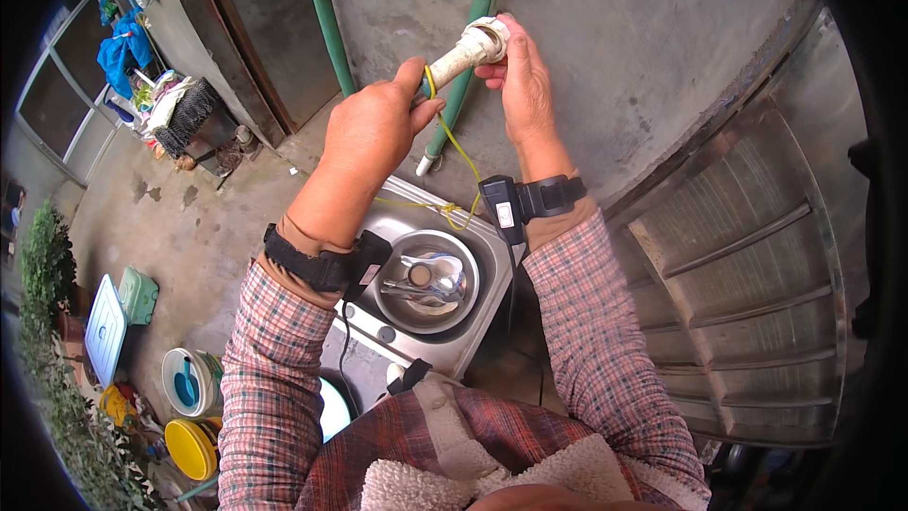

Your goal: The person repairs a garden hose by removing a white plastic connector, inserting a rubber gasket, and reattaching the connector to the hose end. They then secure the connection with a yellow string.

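Observation:
My left hand (374, 125) is closed around the lower end of a dirty white plastic pipe fitting (452, 63), held tilted up to the right. A thin yellow cord (463, 155) loops round the fitting beside my left thumb and hangs down to the sink edge. At the wide, collared end of the fitting, my right hand (525, 85) grips the rim with its fingers and thumb. Behind the fitting runs a green hose (460, 95) with a white tip. What lies inside my left palm is hidden.
Below my hands stands a steel sink (487, 255) with a metal bowl (383, 298) of utensils in it. A second green hose (326, 14) hangs at the wall. Ribbed metal sheeting (747, 274) is at right. Buckets (192, 449) and a light-blue lid (106, 331) lie left.

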A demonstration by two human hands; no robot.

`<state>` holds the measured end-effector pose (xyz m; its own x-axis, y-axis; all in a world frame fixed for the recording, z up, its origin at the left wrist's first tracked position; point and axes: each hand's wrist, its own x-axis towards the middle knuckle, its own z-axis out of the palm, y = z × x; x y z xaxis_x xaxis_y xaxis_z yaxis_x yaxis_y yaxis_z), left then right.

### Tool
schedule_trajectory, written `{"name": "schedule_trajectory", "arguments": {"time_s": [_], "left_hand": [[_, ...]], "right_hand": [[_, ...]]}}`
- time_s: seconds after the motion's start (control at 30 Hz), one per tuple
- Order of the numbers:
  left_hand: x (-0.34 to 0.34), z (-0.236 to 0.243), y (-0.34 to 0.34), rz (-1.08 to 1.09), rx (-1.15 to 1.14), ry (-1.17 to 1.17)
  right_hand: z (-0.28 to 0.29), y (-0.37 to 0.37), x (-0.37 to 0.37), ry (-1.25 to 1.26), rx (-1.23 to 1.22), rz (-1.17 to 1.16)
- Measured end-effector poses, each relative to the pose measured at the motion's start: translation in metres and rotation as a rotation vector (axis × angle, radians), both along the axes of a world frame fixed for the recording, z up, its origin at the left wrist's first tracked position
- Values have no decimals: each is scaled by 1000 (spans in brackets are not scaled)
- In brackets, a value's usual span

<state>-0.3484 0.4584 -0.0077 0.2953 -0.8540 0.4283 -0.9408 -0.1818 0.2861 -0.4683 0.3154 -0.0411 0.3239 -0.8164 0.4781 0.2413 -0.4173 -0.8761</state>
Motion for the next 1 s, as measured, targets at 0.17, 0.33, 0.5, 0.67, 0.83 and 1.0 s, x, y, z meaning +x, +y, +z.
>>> {"name": "schedule_trajectory", "arguments": {"time_s": [0.17, 0.33, 0.5, 0.67, 0.83, 1.0], "left_hand": [[-9, 6, -6, 44, 61, -49], [-19, 18, -4, 91, 131, -113], [-27, 31, -6, 126, 191, -150], [-31, 35, -6, 147, 223, -155], [-30, 33, -8, 134, 217, -144], [-27, 37, -9, 95, 225, -153]], "right_hand": [[1, -1, -2, -26, 23, 69], [3, 0, -4, -171, 213, 204], [-2, -3, 6, -574, 517, 366], [-3, -22, 22, -659, 824, 445], [7, -31, 22, -569, 919, 744], [11, -26, 20, -575, 919, 763]]}}
